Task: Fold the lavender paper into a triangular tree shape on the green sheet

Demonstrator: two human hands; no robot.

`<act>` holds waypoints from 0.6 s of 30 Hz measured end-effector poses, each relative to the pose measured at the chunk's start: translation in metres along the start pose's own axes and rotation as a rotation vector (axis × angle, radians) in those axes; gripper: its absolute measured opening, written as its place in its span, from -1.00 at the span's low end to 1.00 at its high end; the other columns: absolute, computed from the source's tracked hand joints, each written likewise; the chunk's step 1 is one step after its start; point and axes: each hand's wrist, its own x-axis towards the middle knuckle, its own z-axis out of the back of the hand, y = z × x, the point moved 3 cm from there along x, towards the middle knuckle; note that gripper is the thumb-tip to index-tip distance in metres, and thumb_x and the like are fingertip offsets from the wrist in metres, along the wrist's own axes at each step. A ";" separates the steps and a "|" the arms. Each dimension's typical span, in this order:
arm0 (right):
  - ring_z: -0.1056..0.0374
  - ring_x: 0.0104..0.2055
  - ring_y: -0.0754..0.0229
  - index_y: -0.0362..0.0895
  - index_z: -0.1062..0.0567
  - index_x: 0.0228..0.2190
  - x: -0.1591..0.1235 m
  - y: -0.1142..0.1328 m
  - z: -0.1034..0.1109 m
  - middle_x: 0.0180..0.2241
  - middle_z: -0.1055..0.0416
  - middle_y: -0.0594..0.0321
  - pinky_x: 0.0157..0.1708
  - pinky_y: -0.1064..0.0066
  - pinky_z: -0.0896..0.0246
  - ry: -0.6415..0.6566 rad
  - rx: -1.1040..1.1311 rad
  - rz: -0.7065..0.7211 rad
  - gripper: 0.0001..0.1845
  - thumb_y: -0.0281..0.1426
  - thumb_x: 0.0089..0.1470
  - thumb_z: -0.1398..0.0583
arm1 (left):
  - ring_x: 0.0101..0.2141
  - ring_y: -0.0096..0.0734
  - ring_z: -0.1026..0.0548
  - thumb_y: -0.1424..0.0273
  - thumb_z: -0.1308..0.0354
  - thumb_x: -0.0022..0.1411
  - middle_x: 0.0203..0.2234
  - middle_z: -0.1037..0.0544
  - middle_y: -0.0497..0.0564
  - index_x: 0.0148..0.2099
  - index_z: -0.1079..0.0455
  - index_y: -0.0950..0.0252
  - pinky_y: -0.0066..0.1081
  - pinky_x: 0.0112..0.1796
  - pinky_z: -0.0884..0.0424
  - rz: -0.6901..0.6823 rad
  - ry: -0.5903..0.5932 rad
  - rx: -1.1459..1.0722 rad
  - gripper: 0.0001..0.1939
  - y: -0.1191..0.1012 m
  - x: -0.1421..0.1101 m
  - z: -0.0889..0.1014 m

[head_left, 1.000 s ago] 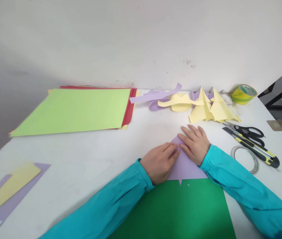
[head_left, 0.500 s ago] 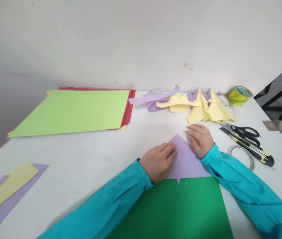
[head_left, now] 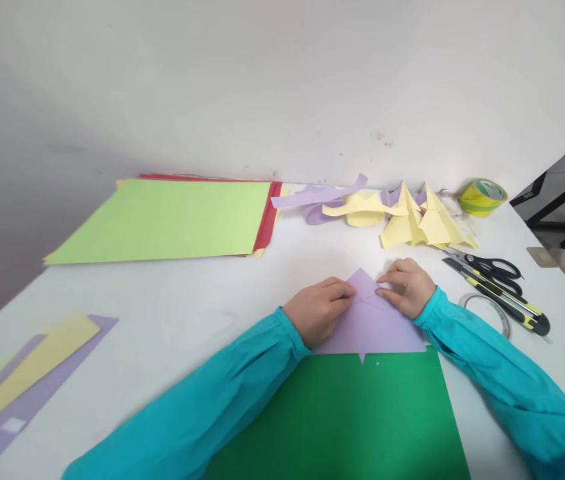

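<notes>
A folded sheet of purple paper (head_left: 370, 327) with a pointed top lies across the far edge of a green sheet (head_left: 362, 413). Its creases meet near the top, and a small purple tip pokes out below its lower edge. My left hand (head_left: 318, 310) grips the paper's left slanting edge, fingers closed and thumb on top. On the opposite slant, my right hand (head_left: 406, 288) pinches the right edge between thumb and fingers. Both hands sit close to the top point, one on each side.
Coloured sheets (head_left: 172, 220) are stacked at the back left. Purple and yellow offcuts (head_left: 37, 373) lie front left. Behind stand folded yellow shapes (head_left: 432, 220) and curled strips (head_left: 322, 193). Scissors (head_left: 497, 267), a utility knife (head_left: 502, 297) and tape rolls (head_left: 483, 198) are at right.
My right hand has closed from loosely spread fingers to a pinch on the purple paper's right edge. My left hand stays on the left edge. The view has shifted slightly.
</notes>
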 end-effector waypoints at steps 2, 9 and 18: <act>-0.28 -0.33 0.14 -0.11 -0.59 -0.36 0.000 -0.002 -0.002 -0.42 -0.39 0.17 -0.30 0.27 -0.26 0.047 0.001 -0.013 -0.84 -0.31 -0.02 -0.29 | -0.15 -0.31 -0.45 0.62 0.10 0.21 -0.22 -0.54 0.15 -0.27 -0.47 0.38 -0.33 -0.15 -0.49 0.000 0.021 -0.027 -0.70 0.003 0.000 0.001; -0.24 -0.35 0.18 -0.09 -0.61 -0.39 -0.002 0.003 -0.005 -0.39 -0.36 0.17 -0.34 0.33 -0.18 0.148 -0.020 0.067 -0.84 -0.38 0.07 -0.19 | -0.18 -0.27 -0.43 0.57 0.05 0.21 -0.16 -0.55 0.12 -0.22 -0.50 0.34 -0.27 -0.16 -0.45 -0.020 0.177 0.000 -0.72 0.013 0.000 0.008; -0.29 -0.32 0.19 -0.04 -0.62 -0.35 -0.004 0.005 -0.001 -0.31 -0.37 0.17 -0.29 0.33 -0.24 0.259 0.040 0.067 -0.86 -0.42 0.01 -0.24 | -0.28 -0.35 -0.41 0.63 0.08 0.16 -0.07 -0.54 0.06 -0.17 -0.50 0.31 -0.35 -0.23 -0.45 0.010 0.263 -0.073 -0.64 0.017 0.000 0.016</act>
